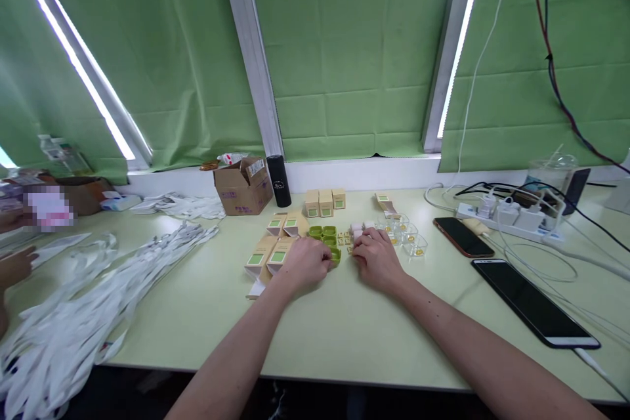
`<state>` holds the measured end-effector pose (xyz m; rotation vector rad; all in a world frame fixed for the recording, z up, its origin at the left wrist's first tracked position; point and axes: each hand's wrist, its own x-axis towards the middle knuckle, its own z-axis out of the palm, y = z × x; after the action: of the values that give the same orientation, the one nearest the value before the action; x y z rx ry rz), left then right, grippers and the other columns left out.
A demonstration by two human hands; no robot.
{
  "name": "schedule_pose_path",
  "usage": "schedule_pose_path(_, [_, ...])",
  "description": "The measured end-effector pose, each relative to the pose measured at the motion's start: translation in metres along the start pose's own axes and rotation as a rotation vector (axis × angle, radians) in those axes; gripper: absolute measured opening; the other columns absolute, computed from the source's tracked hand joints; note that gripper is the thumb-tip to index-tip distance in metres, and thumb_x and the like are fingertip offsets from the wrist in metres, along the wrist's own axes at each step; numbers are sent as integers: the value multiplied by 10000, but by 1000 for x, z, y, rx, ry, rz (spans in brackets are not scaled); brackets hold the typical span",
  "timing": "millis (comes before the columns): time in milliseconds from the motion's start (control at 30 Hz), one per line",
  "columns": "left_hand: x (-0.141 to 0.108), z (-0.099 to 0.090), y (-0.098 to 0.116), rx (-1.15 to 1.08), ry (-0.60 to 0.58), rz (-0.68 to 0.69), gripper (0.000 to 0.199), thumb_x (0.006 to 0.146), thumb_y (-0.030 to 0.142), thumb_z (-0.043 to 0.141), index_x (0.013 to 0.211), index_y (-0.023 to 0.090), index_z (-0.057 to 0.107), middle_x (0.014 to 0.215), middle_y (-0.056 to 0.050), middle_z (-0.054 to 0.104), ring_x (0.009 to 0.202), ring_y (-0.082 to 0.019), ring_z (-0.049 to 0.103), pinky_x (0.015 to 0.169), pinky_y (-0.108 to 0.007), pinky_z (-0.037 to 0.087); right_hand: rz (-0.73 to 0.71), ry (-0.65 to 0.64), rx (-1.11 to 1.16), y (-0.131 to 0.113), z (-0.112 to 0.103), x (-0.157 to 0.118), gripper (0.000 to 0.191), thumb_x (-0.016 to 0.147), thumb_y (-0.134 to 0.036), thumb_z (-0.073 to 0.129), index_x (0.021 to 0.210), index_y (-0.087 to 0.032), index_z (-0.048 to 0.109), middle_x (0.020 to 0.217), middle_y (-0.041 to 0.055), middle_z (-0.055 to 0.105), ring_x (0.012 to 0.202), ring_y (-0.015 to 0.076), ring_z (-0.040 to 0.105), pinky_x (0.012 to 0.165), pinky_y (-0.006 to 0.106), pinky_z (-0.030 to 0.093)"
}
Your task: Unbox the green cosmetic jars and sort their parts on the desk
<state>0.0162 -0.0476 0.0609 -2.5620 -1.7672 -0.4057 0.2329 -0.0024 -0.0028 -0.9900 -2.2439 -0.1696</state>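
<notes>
My left hand (309,264) is closed at the front of a group of small green trays (329,240), its fingertips on the nearest one. My right hand (375,257) has its fingers bent together over small yellow pieces (344,240) on the table; what is between the fingertips is too small to make out. Beside it are white pieces (356,228) and several clear containers (416,245) with yellow bits inside. Kraft-paper boxes (258,257) with green labels lie left of my left hand, and more small boxes (325,203) stand behind.
White straps (93,315) cover the table's left side. A cardboard box (243,188) and a black bottle (279,181) stand behind. Phones (534,302), cables and a power strip (509,222) lie right. Another person's hand (17,267) shows far left.
</notes>
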Motion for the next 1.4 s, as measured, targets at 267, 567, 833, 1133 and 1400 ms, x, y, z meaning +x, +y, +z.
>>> schedule_pose_path(267, [2, 4, -5, 103, -77, -41, 152, 799, 207, 673, 748, 254, 808, 738, -63, 758, 676, -226, 644, 626, -320, 376, -22, -57, -21, 2, 3, -1, 225, 868, -89, 654, 843, -240, 818, 982, 57, 788, 1076, 261, 543, 935, 417, 349])
schedule_pose_path(567, [3, 7, -7, 137, -75, -76, 160, 826, 225, 660, 755, 254, 801, 750, -74, 759, 710, -249, 676, 665, -329, 441, -24, -87, -42, 2, 4, 0, 261, 908, -90, 621, 896, -251, 825, 1026, 54, 793, 1099, 264, 549, 952, 422, 355])
schedule_pose_path(833, [3, 4, -3, 152, -98, -95, 170, 838, 229, 647, 801, 253, 812, 788, -86, 768, 756, -263, 697, 694, -344, 468, -25, -104, -29, 1, 3, 0, 304, 890, -44, 596, 933, -244, 820, 1075, 44, 794, 1128, 257, 557, 959, 422, 348])
schedule_pose_path(1133, [3, 0, 0, 163, -129, -106, 185, 848, 231, 621, 819, 242, 803, 804, -85, 774, 765, -261, 704, 686, -344, 475, -38, -88, -25, 3, 6, 0, 291, 887, -48, 601, 926, -245, 812, 1057, 44, 793, 1101, 249, 565, 952, 418, 338])
schedule_pose_path(1400, [2, -1, 0, 117, -45, -114, 171, 828, 244, 640, 817, 242, 811, 768, -79, 766, 727, -254, 693, 657, -329, 435, 32, 71, 15, 5, -5, 3, 260, 873, -41, 573, 865, -217, 765, 951, 51, 767, 1014, 242, 565, 898, 394, 348])
